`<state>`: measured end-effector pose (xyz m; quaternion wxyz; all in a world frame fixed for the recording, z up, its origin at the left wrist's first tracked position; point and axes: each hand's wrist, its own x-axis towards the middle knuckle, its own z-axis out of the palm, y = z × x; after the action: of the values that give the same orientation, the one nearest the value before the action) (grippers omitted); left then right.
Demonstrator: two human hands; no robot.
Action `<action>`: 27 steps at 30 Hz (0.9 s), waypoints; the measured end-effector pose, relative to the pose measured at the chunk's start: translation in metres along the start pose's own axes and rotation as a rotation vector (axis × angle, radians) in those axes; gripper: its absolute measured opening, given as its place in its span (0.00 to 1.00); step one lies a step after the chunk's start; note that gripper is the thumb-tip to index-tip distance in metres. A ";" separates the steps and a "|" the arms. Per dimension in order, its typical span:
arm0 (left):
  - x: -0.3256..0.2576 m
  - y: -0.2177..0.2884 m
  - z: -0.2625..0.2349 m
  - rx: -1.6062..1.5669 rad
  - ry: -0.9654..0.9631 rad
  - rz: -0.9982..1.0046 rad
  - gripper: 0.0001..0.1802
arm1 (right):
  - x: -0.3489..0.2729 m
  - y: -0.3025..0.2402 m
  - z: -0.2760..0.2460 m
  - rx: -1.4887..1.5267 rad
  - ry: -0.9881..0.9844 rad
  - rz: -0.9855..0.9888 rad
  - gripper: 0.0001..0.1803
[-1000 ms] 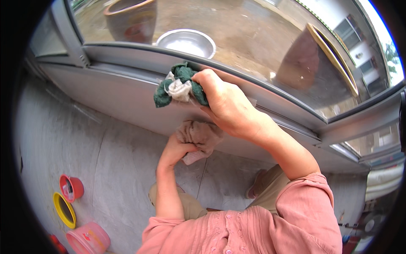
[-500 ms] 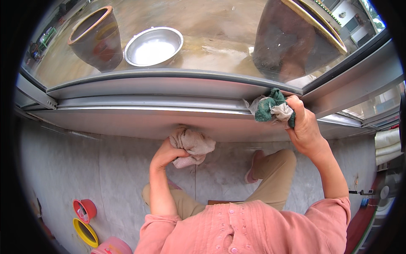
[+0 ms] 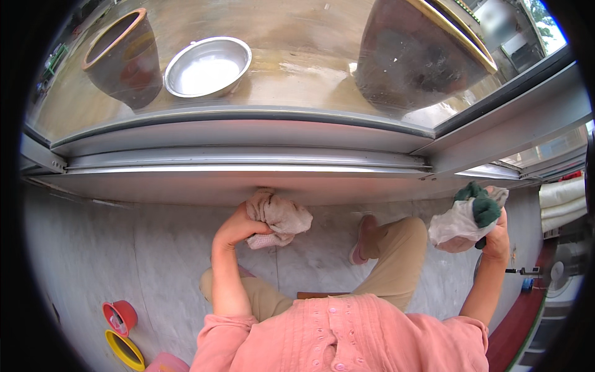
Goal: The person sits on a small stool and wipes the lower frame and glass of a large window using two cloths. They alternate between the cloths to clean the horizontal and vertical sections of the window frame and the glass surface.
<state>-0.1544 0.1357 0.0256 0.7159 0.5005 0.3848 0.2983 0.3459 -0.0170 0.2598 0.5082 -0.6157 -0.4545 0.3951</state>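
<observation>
My left hand (image 3: 237,226) is closed round a bunched beige cloth (image 3: 279,214), close to the panel below the window track. Out to the right, my right hand (image 3: 498,230) grips a crumpled bundle: a dark green cloth (image 3: 485,211) with a whitish, thin, plastic-like piece (image 3: 455,228) hanging from it. Most of the right fingers are hidden behind this bundle. The bundle is held off the metal window track (image 3: 248,159), which runs across in front of me beneath the glass pane.
Behind the glass stand a brown pot (image 3: 127,68), a silver basin (image 3: 209,67) and a large dark pot (image 3: 415,62). On the tiled floor at lower left are a red bucket (image 3: 121,316), a yellow-rimmed container (image 3: 124,350) and a pink container (image 3: 166,363). A fan (image 3: 558,271) stands at right.
My right hand has left the track and moved right and back toward me with the green cloth bundle. The left hand keeps its cloth in nearly the same place. The view has shifted slightly.
</observation>
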 end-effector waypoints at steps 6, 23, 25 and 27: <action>0.010 -0.008 -0.008 0.002 -0.069 -0.026 0.47 | 0.030 -0.028 0.080 -0.172 0.061 -0.477 0.31; -0.004 0.003 -0.022 0.159 -0.126 0.125 0.42 | 0.063 -0.062 0.172 -0.366 -0.405 -0.286 0.16; -0.002 -0.008 -0.017 0.174 -0.076 0.178 0.40 | 0.073 -0.063 0.221 -0.267 -0.572 -0.320 0.18; -0.002 -0.009 -0.019 0.186 -0.078 0.169 0.39 | 0.082 -0.074 0.282 -0.243 -0.765 -0.461 0.23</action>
<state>-0.1709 0.1402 0.0137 0.6531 0.6066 0.3392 0.3007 0.0891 0.1423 0.2827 0.3027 -0.3637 -0.7775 0.4143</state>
